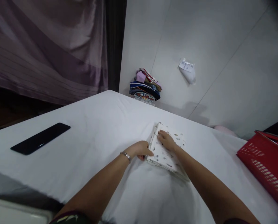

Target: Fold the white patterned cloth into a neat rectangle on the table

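Note:
A folded white cloth [163,154] with small printed figures lies on the white-covered table, several layers thick. My left hand [142,149], with a metal bracelet at the wrist, grips the cloth's left edge near the front corner; the thumb is on top and the other fingers are partly hidden beneath. My right hand [167,140] rests on the upper face of the cloth, its fingers laid over it toward the far left edge.
A long black flat panel [41,138] lies on the table [94,133] at left. Beyond the far edge stands a stack of folded clothes [145,85]. At right is a red plastic basket [265,161]. A bagged paper label [187,71] lies farther back. Purple curtains [59,46] hang at upper left.

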A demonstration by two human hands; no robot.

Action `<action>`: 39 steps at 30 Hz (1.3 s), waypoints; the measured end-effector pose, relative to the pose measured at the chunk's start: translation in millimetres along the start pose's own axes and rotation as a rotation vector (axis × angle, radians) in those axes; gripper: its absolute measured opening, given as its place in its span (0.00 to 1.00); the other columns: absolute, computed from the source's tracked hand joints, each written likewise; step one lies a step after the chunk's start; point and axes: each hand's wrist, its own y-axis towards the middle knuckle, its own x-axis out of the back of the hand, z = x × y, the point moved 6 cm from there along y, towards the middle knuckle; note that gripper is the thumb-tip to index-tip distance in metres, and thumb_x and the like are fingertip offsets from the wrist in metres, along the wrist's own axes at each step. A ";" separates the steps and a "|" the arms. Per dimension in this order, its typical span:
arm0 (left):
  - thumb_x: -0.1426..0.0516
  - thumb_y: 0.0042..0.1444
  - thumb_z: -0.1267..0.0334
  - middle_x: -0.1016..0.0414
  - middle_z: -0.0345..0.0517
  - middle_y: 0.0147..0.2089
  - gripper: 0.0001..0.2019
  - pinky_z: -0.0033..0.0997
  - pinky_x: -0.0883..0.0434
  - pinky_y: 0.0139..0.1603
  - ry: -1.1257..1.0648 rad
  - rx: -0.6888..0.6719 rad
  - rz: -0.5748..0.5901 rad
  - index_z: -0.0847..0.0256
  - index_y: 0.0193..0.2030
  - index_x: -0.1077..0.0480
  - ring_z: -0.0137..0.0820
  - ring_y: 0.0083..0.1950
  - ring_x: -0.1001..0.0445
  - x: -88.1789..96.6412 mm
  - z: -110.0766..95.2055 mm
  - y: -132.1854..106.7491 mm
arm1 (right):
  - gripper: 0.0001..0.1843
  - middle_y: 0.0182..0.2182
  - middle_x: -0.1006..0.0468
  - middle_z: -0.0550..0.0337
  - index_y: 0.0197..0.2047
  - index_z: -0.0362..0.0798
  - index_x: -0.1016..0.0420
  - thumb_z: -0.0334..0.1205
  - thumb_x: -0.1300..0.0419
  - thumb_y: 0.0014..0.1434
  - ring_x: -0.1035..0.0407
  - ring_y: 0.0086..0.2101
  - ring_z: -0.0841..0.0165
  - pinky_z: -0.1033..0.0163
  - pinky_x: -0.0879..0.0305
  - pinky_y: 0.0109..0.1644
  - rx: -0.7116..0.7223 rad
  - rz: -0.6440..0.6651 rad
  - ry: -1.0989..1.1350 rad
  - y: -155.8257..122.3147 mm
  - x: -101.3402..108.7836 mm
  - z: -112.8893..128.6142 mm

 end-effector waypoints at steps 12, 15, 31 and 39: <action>0.42 0.43 0.53 0.24 0.51 0.29 0.17 0.28 0.29 0.20 0.082 -0.039 0.005 0.65 0.35 0.34 0.34 0.23 0.25 -1.1 0.2 1.5 | 0.23 0.25 0.23 0.48 0.36 0.38 0.25 0.53 0.43 0.53 0.27 0.26 0.63 0.65 0.36 0.29 -0.379 0.080 -0.049 95.5 6.7 -10.0; 0.41 0.43 0.52 0.24 0.51 0.30 0.18 0.28 0.29 0.20 0.107 -0.047 0.003 0.65 0.36 0.33 0.34 0.23 0.26 -1.1 0.6 3.4 | 0.15 0.29 0.22 0.46 0.37 0.38 0.25 0.41 0.39 0.48 0.27 0.34 0.61 0.68 0.37 0.31 -0.379 0.079 -0.101 101.1 2.5 -9.4; 0.41 0.41 0.51 0.24 0.50 0.29 0.19 0.28 0.30 0.19 0.063 -0.080 0.025 0.64 0.36 0.33 0.34 0.22 0.26 -5.1 6.3 10.8 | 0.17 0.44 0.25 0.44 0.45 0.42 0.29 0.36 0.45 0.51 0.30 0.43 0.60 0.64 0.36 0.40 -0.333 0.011 -0.146 94.5 1.3 8.3; 0.40 0.43 0.54 0.25 0.49 0.26 0.17 0.27 0.30 0.20 -0.006 -0.083 0.098 0.65 0.35 0.33 0.32 0.21 0.27 -11.9 5.5 9.2 | 0.19 0.45 0.27 0.41 0.49 0.41 0.33 0.37 0.48 0.54 0.30 0.44 0.57 0.58 0.35 0.43 -0.381 -0.002 -0.187 82.4 3.2 10.7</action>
